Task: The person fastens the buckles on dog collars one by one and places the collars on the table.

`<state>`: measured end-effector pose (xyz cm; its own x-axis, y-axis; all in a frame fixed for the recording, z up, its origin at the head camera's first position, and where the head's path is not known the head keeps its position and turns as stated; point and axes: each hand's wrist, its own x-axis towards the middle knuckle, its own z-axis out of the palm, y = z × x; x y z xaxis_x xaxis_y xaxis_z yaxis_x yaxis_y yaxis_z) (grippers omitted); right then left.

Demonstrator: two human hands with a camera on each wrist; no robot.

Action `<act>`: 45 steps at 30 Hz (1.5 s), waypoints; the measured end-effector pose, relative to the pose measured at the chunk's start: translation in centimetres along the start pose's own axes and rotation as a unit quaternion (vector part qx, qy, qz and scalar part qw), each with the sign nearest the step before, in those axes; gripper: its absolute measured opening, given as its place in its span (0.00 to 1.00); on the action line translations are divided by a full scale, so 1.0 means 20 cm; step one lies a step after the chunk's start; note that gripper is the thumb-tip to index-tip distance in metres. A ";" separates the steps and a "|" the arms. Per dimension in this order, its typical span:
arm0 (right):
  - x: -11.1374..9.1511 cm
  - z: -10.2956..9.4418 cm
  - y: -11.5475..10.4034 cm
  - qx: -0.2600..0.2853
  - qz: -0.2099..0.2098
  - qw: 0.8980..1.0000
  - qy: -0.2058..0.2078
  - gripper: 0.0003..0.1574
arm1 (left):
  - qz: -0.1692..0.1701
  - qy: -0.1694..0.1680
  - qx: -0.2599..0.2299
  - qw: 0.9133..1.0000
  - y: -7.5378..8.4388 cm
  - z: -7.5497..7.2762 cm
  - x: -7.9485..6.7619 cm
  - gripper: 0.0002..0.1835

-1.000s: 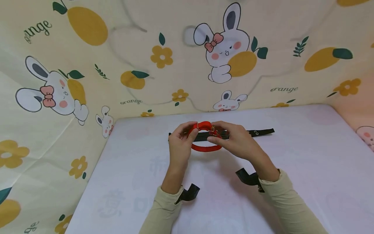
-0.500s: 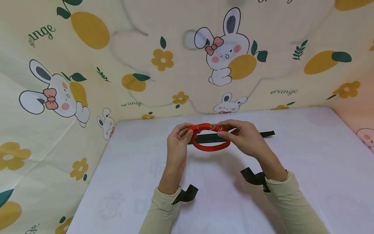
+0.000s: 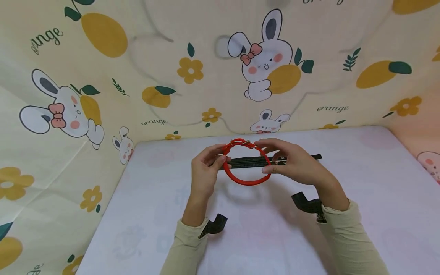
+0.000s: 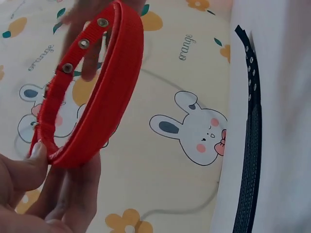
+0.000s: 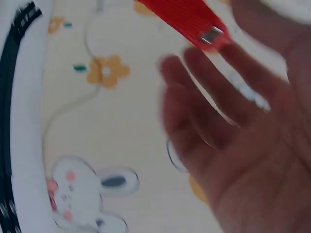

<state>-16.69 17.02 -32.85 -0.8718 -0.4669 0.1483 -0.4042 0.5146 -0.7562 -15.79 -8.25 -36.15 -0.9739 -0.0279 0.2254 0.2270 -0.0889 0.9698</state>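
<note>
While the left-hand grip is clamped on the left side of the red collar, the right-hand grip holds its right side, spread wider. The ring-shaped collar is above the bench, where a black strap lies.

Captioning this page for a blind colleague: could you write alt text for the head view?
A left hand pinches a red ring-shaped strap above a white table, the right hand at its other side. A black strap lies behind, before a backdrop printed with rabbits and oranges.
</note>
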 end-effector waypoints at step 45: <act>0.32 0.31 0.05 -0.074 0.008 0.994 -0.081 0.57 | -0.009 -0.229 0.320 0.919 -0.11 -0.53 0.21 0.44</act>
<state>-21.03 10.03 -36.65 -0.8275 -0.5610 0.0235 -0.4376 0.6180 -0.6531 -20.35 -18.76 -38.35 -0.9114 0.4031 0.0830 0.3036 0.5224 0.7968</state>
